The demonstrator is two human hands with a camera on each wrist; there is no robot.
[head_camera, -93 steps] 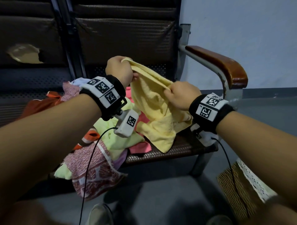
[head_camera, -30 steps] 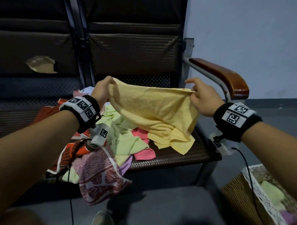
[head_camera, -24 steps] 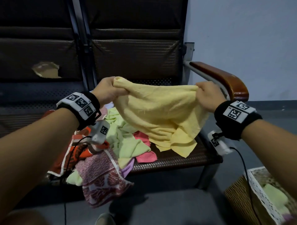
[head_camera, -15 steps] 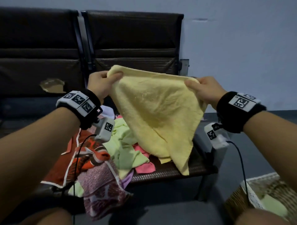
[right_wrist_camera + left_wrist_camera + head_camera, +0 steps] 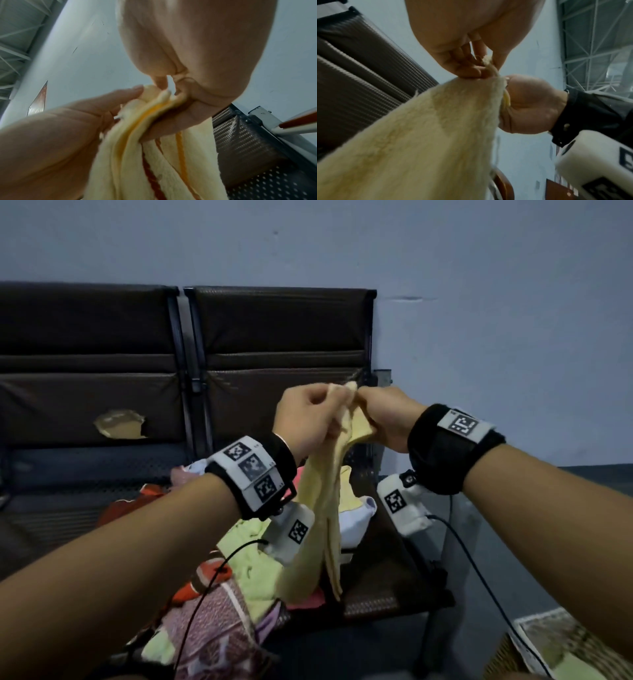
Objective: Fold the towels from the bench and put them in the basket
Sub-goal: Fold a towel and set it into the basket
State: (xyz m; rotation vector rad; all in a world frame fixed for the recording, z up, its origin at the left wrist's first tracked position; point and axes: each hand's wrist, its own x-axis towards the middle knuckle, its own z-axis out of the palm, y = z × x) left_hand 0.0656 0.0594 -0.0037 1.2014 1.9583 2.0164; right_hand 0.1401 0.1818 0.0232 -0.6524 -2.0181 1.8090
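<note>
A yellow towel (image 5: 325,508) hangs doubled over in front of the bench, its top corners brought together. My left hand (image 5: 320,414) pinches the upper edge from the left. My right hand (image 5: 375,410) grips the same edge from the right, and the two hands touch. In the left wrist view the left hand (image 5: 476,63) holds a corner of the yellow towel (image 5: 419,135) between fingers and thumb. In the right wrist view the right hand (image 5: 180,97) clamps several layers of the yellow towel (image 5: 154,155). The wicker basket (image 5: 544,642) stands low at the right.
A heap of loose towels (image 5: 246,577) in green, pink, orange and patterned cloth covers the left part of the bench seat (image 5: 376,597). The dark seat backs (image 5: 274,337) rise behind. The basket holds a light green cloth (image 5: 575,669). Cables hang from both wrists.
My hands were apart, holding the towel spread wide. They have come together, so the towel now hangs folded in a narrow strip.
</note>
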